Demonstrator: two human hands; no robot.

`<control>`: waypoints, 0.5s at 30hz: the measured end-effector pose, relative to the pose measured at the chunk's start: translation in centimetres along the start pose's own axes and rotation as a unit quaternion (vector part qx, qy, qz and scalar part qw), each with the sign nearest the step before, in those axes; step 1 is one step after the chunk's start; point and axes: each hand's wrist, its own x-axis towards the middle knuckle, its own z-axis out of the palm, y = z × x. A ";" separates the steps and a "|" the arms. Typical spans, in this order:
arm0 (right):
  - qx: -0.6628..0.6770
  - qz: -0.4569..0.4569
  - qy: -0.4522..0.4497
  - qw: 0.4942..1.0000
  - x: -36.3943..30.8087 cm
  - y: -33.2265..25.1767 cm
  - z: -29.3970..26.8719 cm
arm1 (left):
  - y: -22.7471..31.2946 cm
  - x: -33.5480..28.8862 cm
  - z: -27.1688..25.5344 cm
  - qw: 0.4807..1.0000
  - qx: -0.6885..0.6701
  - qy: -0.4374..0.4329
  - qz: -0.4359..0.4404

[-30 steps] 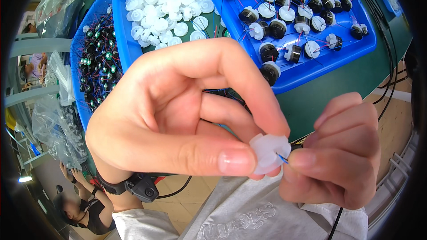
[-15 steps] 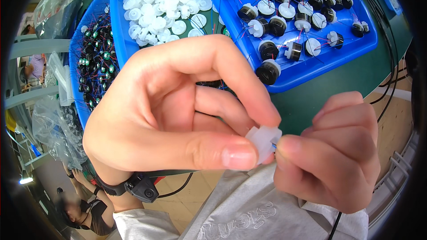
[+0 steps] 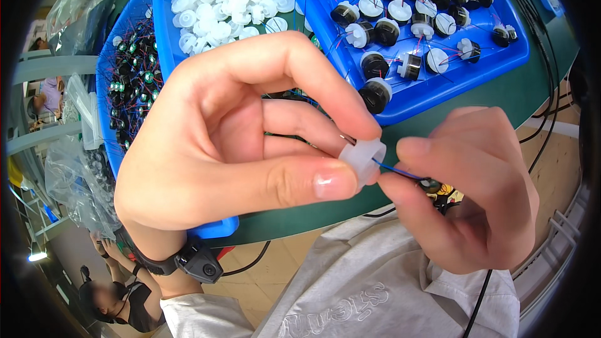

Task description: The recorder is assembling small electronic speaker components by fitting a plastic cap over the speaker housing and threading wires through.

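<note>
My left hand is closed, pinching a translucent white plastic cap between thumb and forefinger. The cap's hollow end faces right. From it a thin blue wire runs to a small dark round component with a bit of green, lying among the curled fingers of my right hand. The thumb and forefinger tips of that hand stand slightly apart around the wire. How firmly the component is held is partly hidden by the fingers.
A blue tray of black cylinders with white caps stands at the back right. Loose white caps pile up beside it. Another blue bin holds many small wired components at left. Black cables cross the green table's right edge.
My right hand has drawn back from the cap and its fingertips have parted, exposing blue wire and the component. The cap has turned its hollow end rightward. My left hand shifted slightly up.
</note>
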 end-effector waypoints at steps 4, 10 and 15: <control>0.016 -0.025 -0.004 1.000 -0.2 0.3 0.0 | 0.1 0.0 0.1 1.000 0.000 -0.010 -0.001; -0.001 -0.040 0.060 0.997 -0.6 0.5 1.5 | 0.0 0.0 0.1 1.000 0.006 0.000 -0.011; -0.020 -0.051 0.107 0.993 -1.2 0.9 2.8 | 0.0 0.0 0.0 1.000 0.009 -0.014 -0.015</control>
